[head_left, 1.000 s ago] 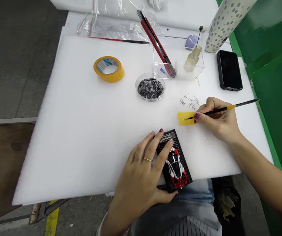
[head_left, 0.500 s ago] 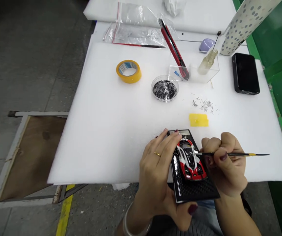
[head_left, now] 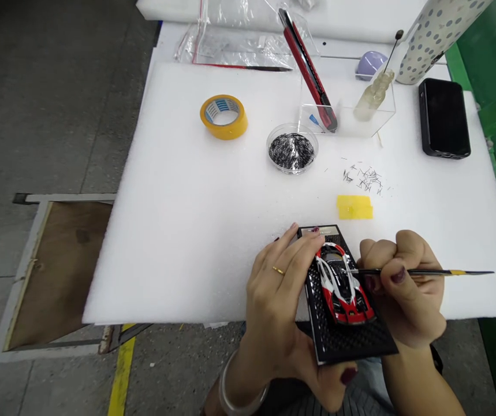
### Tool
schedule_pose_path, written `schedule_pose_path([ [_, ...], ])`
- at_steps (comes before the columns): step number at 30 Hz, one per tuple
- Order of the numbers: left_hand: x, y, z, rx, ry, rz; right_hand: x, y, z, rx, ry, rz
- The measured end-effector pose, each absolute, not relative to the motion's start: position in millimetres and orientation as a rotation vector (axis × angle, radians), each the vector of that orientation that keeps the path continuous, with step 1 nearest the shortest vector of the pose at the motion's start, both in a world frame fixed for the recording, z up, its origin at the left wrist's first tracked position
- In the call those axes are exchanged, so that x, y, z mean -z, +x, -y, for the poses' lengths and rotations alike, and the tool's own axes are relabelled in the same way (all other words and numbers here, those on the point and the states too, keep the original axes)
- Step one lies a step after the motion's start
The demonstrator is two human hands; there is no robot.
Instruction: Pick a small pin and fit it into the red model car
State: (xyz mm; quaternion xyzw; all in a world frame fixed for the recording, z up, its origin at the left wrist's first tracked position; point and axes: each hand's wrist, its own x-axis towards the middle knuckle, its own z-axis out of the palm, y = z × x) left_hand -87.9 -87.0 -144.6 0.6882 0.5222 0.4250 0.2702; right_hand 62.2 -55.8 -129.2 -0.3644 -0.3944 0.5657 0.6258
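The left hand (head_left: 280, 300) is gripping a textured black base (head_left: 351, 335) carrying a glossy red-and-white model car (head_left: 343, 284), just below the yellow tape strip (head_left: 354, 207); the right hand (head_left: 406, 289) is pinching a thin brush (head_left: 425, 272) against the car.

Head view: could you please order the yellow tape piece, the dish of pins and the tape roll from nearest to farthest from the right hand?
From the right hand:
1. Yellow tape piece, just ahead.
2. Dish of pins, farther ahead, leftward.
3. Tape roll, far left.
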Motion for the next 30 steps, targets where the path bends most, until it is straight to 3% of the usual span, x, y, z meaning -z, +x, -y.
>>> schedule_pose_path([
  [30,146.2,-88.2,85.5,-1.182,1.849,-1.382,129.3,62.3,55.5,-1.312,-0.837,0.869],
])
